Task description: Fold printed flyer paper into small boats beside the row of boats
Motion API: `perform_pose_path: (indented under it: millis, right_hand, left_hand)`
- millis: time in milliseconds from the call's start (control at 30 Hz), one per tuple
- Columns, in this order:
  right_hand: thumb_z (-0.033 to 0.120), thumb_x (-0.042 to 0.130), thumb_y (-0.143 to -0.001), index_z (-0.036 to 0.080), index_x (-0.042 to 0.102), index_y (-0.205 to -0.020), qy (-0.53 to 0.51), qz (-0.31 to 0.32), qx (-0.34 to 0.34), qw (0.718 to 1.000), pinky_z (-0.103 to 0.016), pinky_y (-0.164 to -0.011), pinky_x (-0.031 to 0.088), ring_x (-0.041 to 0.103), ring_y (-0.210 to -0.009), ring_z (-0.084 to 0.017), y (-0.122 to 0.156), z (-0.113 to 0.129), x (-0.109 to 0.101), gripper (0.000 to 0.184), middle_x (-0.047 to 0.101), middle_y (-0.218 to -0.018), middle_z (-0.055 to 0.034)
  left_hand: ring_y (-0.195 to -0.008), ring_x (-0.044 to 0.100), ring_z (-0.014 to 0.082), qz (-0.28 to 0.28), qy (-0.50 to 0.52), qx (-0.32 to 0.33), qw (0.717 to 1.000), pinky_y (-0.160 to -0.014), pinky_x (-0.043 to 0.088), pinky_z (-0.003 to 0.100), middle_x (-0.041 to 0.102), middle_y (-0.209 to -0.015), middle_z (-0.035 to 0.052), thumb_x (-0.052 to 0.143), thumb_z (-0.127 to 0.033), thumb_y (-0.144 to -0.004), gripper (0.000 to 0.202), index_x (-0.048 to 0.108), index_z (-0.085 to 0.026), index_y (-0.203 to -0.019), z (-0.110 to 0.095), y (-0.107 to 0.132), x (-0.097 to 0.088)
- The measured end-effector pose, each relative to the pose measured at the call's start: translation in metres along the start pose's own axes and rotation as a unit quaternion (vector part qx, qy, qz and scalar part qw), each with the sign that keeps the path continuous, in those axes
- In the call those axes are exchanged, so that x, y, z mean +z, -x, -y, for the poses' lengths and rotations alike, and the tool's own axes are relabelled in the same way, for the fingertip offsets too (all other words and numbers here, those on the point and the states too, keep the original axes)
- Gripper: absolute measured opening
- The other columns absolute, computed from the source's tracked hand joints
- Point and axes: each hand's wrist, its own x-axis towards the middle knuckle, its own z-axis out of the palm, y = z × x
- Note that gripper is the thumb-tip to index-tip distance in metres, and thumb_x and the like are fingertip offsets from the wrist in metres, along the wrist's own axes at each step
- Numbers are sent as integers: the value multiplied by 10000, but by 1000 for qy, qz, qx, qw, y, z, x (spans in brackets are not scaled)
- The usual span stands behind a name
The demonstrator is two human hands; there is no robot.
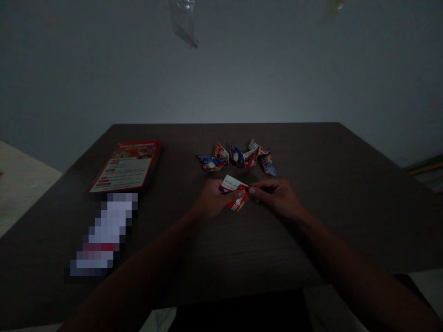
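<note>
At the centre of a dark table [346,207], left hand [211,199] and right hand [277,196] pinch a folded paper [236,192]; folded pieces [238,157] sit near at twelve o'clock, booklet [126,167] at ten, bare tabletop at three.

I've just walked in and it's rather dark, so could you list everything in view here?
table: one, dark brown wood, fills the middle of the view.
folded paper pieces: a cluster, about five, red, white and blue, on the table just beyond the hands.
paper piece: one, red and white, pinched between both hands.
booklet: one, red cover with a pale panel, far left of the table.
blurred item: one, white with a red band, near left of the table, too blurred to identify.
wall: grey, behind the table.
left hand: holds the paper piece.
right hand: holds the paper piece.
</note>
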Motion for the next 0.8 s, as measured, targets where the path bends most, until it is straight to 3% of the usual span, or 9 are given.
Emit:
perform_pose_path:
  millis: [200, 400, 800]
  right_hand:
    - [434, 657, -768, 120, 706, -737, 20, 1, -11, 1000, -228, -485, 351, 471, -523, -93, -1, -3, 2, 319, 582, -574, -9]
    - [415, 666, -767, 136, 708, -735, 18, -20, -26, 999, -245, -537, 397, 528, -581, -115, 0, -6, 3, 284, 652, -667, -35]
    - [436, 679, -743, 120, 674, -691, -5, -18, 26, 999, -225, -464, 319, 435, -495, -81, -3, -7, 6, 320, 563, -561, -1]
  left_hand:
    - [-694, 662, 156, -6, 7, -19, 1000, -643, 509, 246, 731, -804, 48, 774, -339, -645, 300, 690, -117, -829, 0, -1, 2]
    - [-696, 658, 155, -9, 15, -23, 1000, -644, 500, 244, 731, -804, 50, 761, -349, -657, 289, 695, -118, -817, -2, 0, 4]
    - [-665, 650, 161, -5, 15, -62, 998, -640, 500, 261, 720, -745, 34, 797, -349, -604, 299, 699, -120, -771, -2, -3, 4]
